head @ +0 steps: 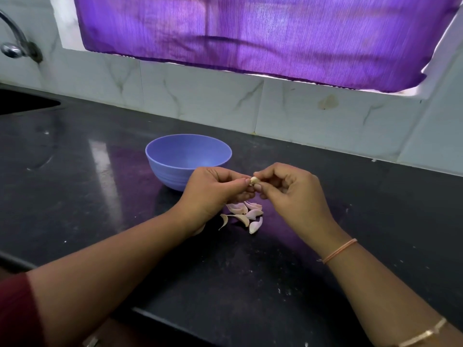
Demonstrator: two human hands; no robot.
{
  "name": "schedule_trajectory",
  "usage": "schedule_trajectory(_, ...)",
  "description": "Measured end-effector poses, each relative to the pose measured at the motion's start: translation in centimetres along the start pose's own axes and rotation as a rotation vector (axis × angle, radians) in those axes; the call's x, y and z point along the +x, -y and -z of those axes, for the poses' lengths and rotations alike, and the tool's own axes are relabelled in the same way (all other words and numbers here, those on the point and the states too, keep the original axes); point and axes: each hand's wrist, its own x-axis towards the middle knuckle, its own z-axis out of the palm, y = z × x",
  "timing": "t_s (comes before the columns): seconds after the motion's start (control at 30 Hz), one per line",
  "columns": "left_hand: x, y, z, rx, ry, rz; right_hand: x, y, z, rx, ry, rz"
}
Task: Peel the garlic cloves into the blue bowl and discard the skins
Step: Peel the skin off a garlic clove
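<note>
Both the left hand (213, 189) and right hand (288, 189) pinch one garlic clove (254, 181) just near of the blue bowl (175, 169), above loose cloves (244, 215).

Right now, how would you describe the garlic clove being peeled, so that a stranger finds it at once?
Find the blue bowl on the dark counter. In front of it the left hand and right hand meet, pinching the clove between their fingers. Unlike the loose cloves lying on the counter, it is held up.
</note>
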Motion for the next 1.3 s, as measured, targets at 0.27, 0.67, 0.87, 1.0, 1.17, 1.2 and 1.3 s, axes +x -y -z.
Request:
schedule_trajectory(0.27,0.2,-0.2,-0.2,0.002,-0.019,0.026,0.0,0.4,0.2,0.084,0.022,-0.054)
schedule_trajectory(0.67,0.2,0.0,-0.1,0.207,-0.069,-0.056,0.1,1.0,0.2,0.483,-0.092,-0.163)
schedule_trajectory(0.87,0.1,-0.1,-0.2,0.284,-0.085,-0.13,0.2,1.0,0.0,0.589,-0.165,-0.227)
schedule_trajectory(1.0,0.1,-0.2,-0.2,0.305,-0.102,-0.167,0.2,1.0,-0.1,0.622,-0.213,-0.236)
schedule_trajectory(1.17,0.1,-0.1,-0.2,0.332,-0.113,-0.183,0.2,1.2,-0.3,0.623,-0.264,-0.232)
schedule_trajectory(1.2,0.1,-0.1,-0.2,0.331,-0.112,-0.184,0.2,1.2,-0.3,0.629,-0.272,-0.233)
schedule_trajectory(1.3,0.1,-0.2,-0.3,0.336,-0.117,-0.194,0.3,1.2,-0.3,0.635,-0.301,-0.22)
